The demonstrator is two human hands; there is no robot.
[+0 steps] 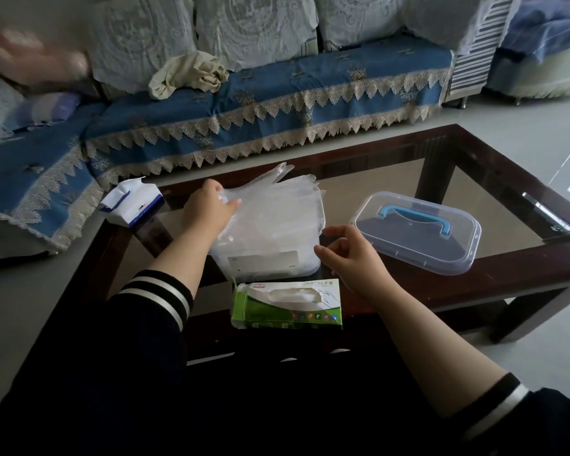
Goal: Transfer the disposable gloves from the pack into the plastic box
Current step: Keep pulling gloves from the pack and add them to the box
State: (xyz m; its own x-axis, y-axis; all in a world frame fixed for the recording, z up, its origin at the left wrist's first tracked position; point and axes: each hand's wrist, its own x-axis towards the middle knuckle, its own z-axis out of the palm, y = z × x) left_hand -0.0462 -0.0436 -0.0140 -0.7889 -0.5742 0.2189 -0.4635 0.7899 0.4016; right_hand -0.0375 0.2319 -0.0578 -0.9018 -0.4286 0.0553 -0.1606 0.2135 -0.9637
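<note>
A stack of clear disposable gloves [283, 199] lies over the open clear plastic box [270, 261] in the middle of the glass table, with the glove fingers pointing away from me. My left hand [208, 209] pinches the wrist end of the gloves at the box's far left. My right hand [349, 251] hovers at the box's right edge, fingers loosely curled, holding nothing. The green and white glove pack [286, 304] lies on its side at the table's near edge. The box's clear lid [418, 232] with a blue handle rests to the right.
A white and blue tissue pack [132, 205] sits at the table's far left corner. The dark wooden frame of the glass table [523, 255] runs around it. Behind stands a blue-covered sofa [277, 97] with a crumpled cloth [188, 74].
</note>
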